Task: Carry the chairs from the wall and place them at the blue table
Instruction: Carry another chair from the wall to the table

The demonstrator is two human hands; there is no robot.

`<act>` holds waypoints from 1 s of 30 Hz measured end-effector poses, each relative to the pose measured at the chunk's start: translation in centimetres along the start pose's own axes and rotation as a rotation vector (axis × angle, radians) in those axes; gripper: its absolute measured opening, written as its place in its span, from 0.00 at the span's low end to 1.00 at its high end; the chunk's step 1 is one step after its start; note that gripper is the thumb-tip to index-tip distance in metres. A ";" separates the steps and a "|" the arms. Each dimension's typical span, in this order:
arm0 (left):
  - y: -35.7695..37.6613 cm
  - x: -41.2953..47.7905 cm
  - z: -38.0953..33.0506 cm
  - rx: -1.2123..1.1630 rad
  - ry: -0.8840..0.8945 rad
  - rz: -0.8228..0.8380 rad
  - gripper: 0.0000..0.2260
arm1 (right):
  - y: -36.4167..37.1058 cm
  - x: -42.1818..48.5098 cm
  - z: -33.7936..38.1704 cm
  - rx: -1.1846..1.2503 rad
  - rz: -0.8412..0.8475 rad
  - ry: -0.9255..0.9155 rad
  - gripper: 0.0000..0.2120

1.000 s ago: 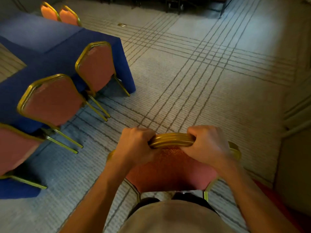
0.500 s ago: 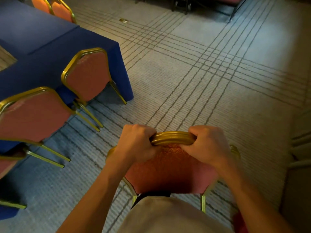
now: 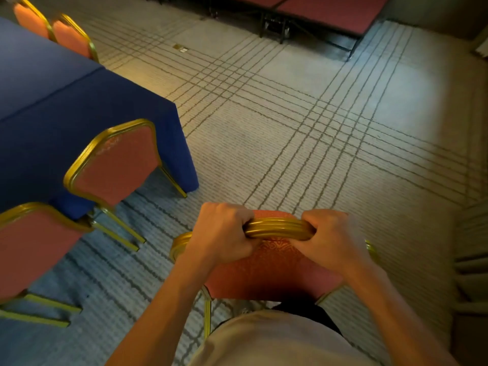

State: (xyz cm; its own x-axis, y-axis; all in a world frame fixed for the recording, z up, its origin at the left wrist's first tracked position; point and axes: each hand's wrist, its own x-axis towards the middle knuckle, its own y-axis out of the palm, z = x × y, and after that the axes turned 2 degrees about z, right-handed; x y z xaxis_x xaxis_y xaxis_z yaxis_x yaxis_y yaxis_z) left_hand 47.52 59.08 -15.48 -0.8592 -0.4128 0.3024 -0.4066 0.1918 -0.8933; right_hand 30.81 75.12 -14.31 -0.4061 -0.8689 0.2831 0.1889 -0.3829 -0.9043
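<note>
Underfoot, grid-lined carpet (image 3: 303, 133), blue table (image 3: 52, 101) left

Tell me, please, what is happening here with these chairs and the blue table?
A person is carrying a red chair with a gold frame, with the left hand and the right hand each in a closed grip on its top rail. The blue table lies ahead to the left, with two matching chairs already along its near side and two more at its far side. The carried chair is beside the table's corner, not yet placed.
</note>
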 end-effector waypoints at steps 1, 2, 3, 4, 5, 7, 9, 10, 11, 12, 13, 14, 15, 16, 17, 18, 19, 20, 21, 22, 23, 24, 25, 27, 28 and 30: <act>-0.2 1.2 0.7 -0.005 0.005 -0.004 0.13 | 0.2 1.3 -0.2 -0.009 0.003 -0.002 0.27; -0.4 2.6 1.5 -0.006 0.010 0.005 0.12 | 0.3 2.8 -0.5 -0.008 0.019 -0.002 0.28; -0.6 3.6 2.1 -0.001 0.014 0.008 0.12 | 0.4 4.1 -0.8 -0.003 0.033 0.000 0.28; -0.7 4.9 2.8 0.008 0.016 0.013 0.12 | 0.6 5.5 -1.2 0.004 0.043 0.004 0.27; -0.5 6.3 3.7 0.017 0.015 0.023 0.13 | 1.0 7.1 -1.9 0.015 0.047 0.005 0.26; -0.2 8.6 5.2 0.035 0.009 0.042 0.16 | 1.9 9.7 -3.1 0.035 0.021 -0.018 0.23; 0.7 11.2 7.0 0.041 -0.016 0.069 0.16 | 3.2 12.9 -4.6 0.068 0.022 -0.042 0.19; 1.2 12.6 7.8 0.034 -0.036 0.081 0.16 | 3.9 14.6 -5.4 0.081 0.036 -0.044 0.19; 1.6 14.0 8.6 0.026 -0.057 0.082 0.16 | 4.5 16.3 -6.1 0.078 0.039 -0.042 0.19; 2.0 15.4 9.4 0.026 -0.074 0.082 0.16 | 5.1 18.1 -6.7 0.070 0.032 -0.047 0.19; 2.2 16.8 10.2 0.031 -0.086 0.088 0.17 | 5.7 19.7 -7.4 0.071 0.025 -0.056 0.19; 2.4 18.4 11.0 0.030 -0.099 0.092 0.18 | 6.2 21.6 -8.2 0.080 0.027 -0.067 0.18; 2.6 20.0 11.8 0.024 -0.115 0.091 0.18 | 6.7 23.6 -9.0 0.087 0.036 -0.082 0.18; 2.7 21.8 12.6 0.024 -0.130 0.081 0.16 | 6.9 25.8 -9.9 0.096 0.041 -0.097 0.18; 2.9 23.8 13.6 0.028 -0.148 0.070 0.15 | 7.2 28.1 -10.9 0.112 0.051 -0.108 0.18; 3.0 25.7 14.5 0.032 -0.172 0.069 0.14 | 7.4 30.4 -11.8 0.121 0.059 -0.122 0.19; 3.0 27.1 15.1 0.032 -0.190 0.066 0.14 | 7.7 32.0 -12.5 0.124 0.051 -0.138 0.19; 3.1 28.7 15.7 0.043 -0.199 0.053 0.14 | 8.0 33.9 -13.2 0.124 0.037 -0.160 0.20; 3.2 30.3 16.3 0.052 -0.207 0.045 0.14 | 8.2 35.8 -13.9 0.128 0.035 -0.179 0.20; 3.2 31.6 16.9 0.057 -0.221 0.047 0.15 | 8.2 37.4 -14.4 0.136 0.047 -0.184 0.21; 3.2 32.9 17.4 0.057 -0.234 0.049 0.16 | 8.4 38.9 -14.7 0.140 0.055 -0.187 0.21; 3.4 33.9 18.0 0.052 -0.247 0.045 0.16 | 8.6 40.2 -15.1 0.147 0.060 -0.197 0.20; 3.7 34.8 18.7 0.054 -0.258 0.043 0.15 | 8.9 41.4 -15.5 0.154 0.063 -0.211 0.20; 4.0 37.2 20.0 0.059 -0.282 0.043 0.13 | 9.2 44.3 -16.5 0.163 0.067 -0.228 0.20; 4.1 38.5 20.7 0.050 -0.289 0.029 0.13 | 9.4 45.9 -16.9 0.163 0.065 -0.231 0.21; 4.2 41.3 22.4 0.044 -0.296 0.010 0.15 | 9.8 49.2 -17.6 0.159 0.067 -0.234 0.22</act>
State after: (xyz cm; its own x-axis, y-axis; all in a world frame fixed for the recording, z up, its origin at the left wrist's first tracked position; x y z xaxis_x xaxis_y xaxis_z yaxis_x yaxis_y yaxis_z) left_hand 17.32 22.89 -14.23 -0.7322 -0.6542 0.1895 -0.3792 0.1605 -0.9113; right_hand -3.04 34.17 -14.90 -0.1740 -0.9355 0.3074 0.3538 -0.3507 -0.8671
